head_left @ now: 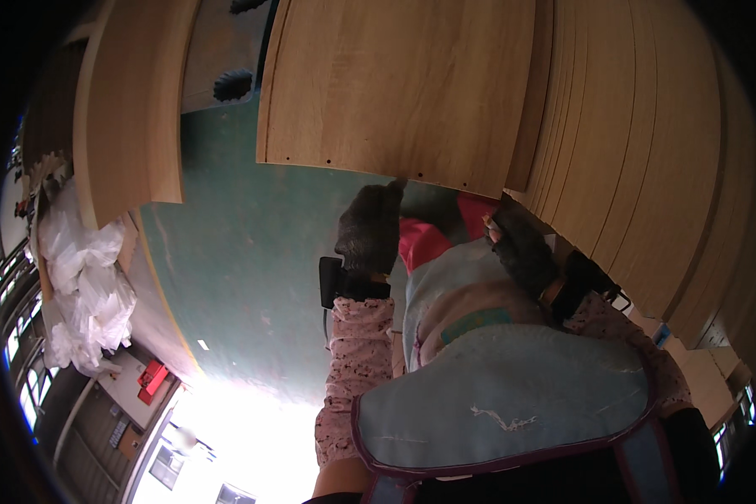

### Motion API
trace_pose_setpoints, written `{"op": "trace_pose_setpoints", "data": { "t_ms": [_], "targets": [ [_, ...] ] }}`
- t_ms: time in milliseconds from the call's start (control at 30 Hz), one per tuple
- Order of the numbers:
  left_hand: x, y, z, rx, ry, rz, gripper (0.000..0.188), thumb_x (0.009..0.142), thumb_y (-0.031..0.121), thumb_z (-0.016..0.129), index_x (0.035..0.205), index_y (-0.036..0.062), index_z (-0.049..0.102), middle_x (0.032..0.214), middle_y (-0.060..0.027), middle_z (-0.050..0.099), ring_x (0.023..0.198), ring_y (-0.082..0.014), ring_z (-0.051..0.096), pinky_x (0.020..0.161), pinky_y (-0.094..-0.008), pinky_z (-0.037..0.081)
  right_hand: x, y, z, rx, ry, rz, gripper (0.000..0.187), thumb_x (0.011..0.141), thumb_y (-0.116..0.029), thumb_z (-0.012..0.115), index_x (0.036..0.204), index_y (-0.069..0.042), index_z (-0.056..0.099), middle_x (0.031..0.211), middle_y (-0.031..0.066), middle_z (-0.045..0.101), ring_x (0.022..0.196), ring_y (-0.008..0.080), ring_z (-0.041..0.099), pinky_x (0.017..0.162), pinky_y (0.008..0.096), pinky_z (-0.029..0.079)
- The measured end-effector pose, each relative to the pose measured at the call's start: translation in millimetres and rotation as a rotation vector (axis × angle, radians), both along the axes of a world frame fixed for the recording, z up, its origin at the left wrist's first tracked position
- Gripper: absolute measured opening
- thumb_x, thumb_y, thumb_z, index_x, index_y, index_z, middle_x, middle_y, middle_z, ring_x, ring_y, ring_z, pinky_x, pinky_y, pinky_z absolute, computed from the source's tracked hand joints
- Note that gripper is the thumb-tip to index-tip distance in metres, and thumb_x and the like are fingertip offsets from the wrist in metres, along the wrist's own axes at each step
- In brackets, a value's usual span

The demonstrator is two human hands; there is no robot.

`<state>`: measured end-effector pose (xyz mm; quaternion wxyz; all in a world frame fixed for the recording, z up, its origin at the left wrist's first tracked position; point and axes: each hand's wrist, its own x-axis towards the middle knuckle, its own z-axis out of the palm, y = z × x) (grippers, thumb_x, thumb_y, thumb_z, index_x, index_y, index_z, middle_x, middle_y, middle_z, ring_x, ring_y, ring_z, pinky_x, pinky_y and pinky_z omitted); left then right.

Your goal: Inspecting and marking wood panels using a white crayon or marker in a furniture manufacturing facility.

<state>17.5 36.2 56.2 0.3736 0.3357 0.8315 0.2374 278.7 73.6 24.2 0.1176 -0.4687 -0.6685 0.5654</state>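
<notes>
A large light-wood panel [395, 84] with small holes along its lower edge stands in front of me. My left hand [368, 228], in a dark knit glove, grips that lower edge near the middle. A black device is strapped to the left wrist [338, 284]. My right hand [522, 250], also in a dark glove, holds the panel's lower right corner, close against a stack of similar panels [647, 168]. Pink patterned sleeves and a light blue apron [512, 386] fill the lower middle of the view.
Another wood panel [134, 109] leans at the left over a green floor [244, 269]. White plastic bags [84, 286] are piled at the far left, with a red object [153, 378] below them. Bright glare covers the lower left.
</notes>
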Motion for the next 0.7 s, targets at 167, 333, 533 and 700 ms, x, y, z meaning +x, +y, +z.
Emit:
{"op": "trace_pose_setpoints", "data": {
  "t_ms": [167, 333, 533, 700],
  "targets": [
    [-12, 0, 2, -0.008, 0.158, -0.271, 0.022, 0.093, 0.019, 0.055, 0.109, 0.0078, 0.065, 0.093, -0.0109, 0.064, 0.086, -0.0276, 0.064, 0.074, -0.0354, 0.052, 5, 3, -7, -0.044, 0.039, 0.012, 0.021, 0.099, -0.017, 0.049, 0.115, -0.004, 0.054, 0.088, 0.0022, 0.054, 0.078, 0.012, 0.052, 0.072, 0.0278, 0.045],
    [-23, -15, -14, 0.17, 0.591, -0.673, 0.025, 0.092, 0.024, 0.052, 0.111, 0.0112, 0.063, 0.092, -0.0143, 0.062, 0.086, -0.0336, 0.063, 0.068, -0.0443, 0.051, 13, 6, -9, -0.235, 0.158, -0.06, 0.022, 0.1, -0.016, 0.046, 0.117, -0.004, 0.054, 0.094, 0.0047, 0.058, 0.084, 0.014, 0.055, 0.074, 0.0279, 0.046],
    [-42, -30, -14, -0.277, 0.716, -0.669, 0.037, 0.096, 0.017, 0.04, 0.131, 0.0179, 0.053, 0.102, -0.016, 0.063, 0.094, -0.0328, 0.063, 0.077, -0.047, 0.055, 9, 9, 25, -0.158, 0.072, -0.036, 0.029, 0.1, -0.025, 0.048, 0.114, -0.001, 0.052, 0.114, 0.018, 0.057, 0.103, 0.0323, 0.055, 0.096, 0.0415, 0.041],
    [-38, -35, -9, 0.034, 0.412, -0.409, 0.033, 0.097, 0.027, 0.044, 0.126, 0.019, 0.056, 0.091, -0.0116, 0.065, 0.082, -0.0336, 0.063, 0.071, -0.0473, 0.051, 6, 25, 34, 0.184, -0.093, 0.342, 0.029, 0.098, -0.031, 0.048, 0.1, -0.004, 0.059, 0.093, 0.0205, 0.061, 0.095, 0.034, 0.059, 0.081, 0.0405, 0.046]
  ]
}}
